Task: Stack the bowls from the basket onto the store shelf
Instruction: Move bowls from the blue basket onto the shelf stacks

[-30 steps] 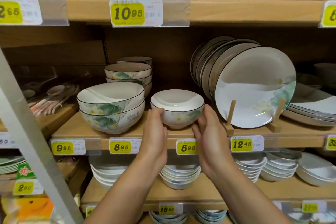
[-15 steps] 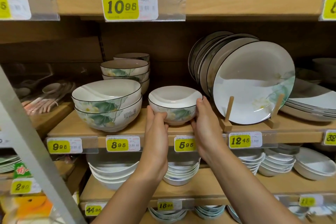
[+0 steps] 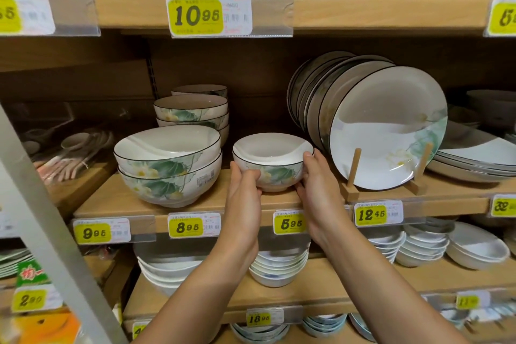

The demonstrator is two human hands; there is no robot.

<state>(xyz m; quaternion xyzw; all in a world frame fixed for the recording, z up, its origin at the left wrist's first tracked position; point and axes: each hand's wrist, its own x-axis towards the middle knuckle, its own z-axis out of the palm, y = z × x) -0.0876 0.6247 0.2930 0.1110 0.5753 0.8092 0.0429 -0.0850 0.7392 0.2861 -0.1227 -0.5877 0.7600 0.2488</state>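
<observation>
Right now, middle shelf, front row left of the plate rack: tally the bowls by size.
large floral bowls: 2, stacked
small floral bowl: 1, gripped between left hand and right hand
Total: 3

Head camera, close before shelf (image 3: 111, 201).

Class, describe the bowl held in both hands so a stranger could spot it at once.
Find the middle wooden shelf, between the two stacked big bowls and the upright plates. Above the yellow 5.95 price tag is the small bowl, gripped by the left hand and right hand. It is clearly smaller than the flowered bowls beside it.
</observation>
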